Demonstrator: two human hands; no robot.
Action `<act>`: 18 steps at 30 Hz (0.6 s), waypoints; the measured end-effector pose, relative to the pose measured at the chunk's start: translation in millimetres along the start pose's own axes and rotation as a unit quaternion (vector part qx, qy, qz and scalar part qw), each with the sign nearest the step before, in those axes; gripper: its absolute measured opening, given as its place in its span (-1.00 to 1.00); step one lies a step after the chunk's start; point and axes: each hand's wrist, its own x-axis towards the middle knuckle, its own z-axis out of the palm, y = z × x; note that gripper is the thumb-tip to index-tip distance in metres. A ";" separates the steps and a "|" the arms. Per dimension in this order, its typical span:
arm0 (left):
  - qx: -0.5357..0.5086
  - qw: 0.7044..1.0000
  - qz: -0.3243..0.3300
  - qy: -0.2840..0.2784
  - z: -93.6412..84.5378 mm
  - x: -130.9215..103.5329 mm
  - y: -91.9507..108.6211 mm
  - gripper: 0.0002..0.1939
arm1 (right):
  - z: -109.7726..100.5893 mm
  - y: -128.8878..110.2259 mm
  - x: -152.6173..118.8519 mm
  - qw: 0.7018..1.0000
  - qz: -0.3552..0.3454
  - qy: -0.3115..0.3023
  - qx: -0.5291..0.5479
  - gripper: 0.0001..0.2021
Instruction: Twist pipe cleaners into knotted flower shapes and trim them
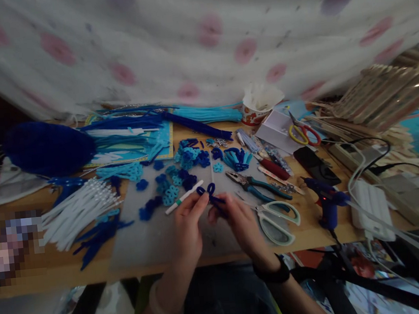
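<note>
Between my two hands, above the grey mat (137,248), is a dark blue pipe cleaner (211,189) bent into small loops. My left hand (189,223) pinches it from the left, thumb against its base. From the right, the curled fingers of my right hand (240,223) grip its lower part; the exact finger contact is partly hidden. A white marker (184,197) with a green band lies just behind my left hand. Light and dark blue pipe-cleaner flowers (170,194) are scattered beyond it. White-handled scissors (277,222) and teal-handled pliers (258,186) lie right of my right hand.
A blue glue gun (327,200) with a red light stands at right near a white power strip (372,210) and cables. White stems (83,213) and blue pipe-cleaner bundles (205,114) lie left and back. A paper cup (255,113) stands before the curtain (191,40).
</note>
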 end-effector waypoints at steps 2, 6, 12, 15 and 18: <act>0.005 1.000 -0.011 -0.022 -2.3 -1.3 3.3 -0.76 | -3.0 -4.1 2.0 0.964 0.171 -0.115 0.167 -0.41; 0.025 0.999 0.003 -0.027 -6.8 -2.7 12.6 -0.80 | -6.1 -10.1 1.0 0.848 0.337 -0.221 0.345 -0.45; 0.060 0.997 0.004 -0.052 -14.3 -2.9 17.7 -0.85 | 4.6 -13.1 -6.9 0.836 0.293 -0.205 0.416 -0.63; 0.088 0.993 0.031 -0.078 -17.4 -1.8 18.7 -0.85 | 5.8 -8.6 -6.8 0.856 0.273 -0.200 0.391 -0.73; 0.106 0.987 0.055 -0.105 -20.3 -1.5 19.7 -0.84 | 3.5 -4.1 -4.4 0.882 0.252 -0.188 0.350 -0.73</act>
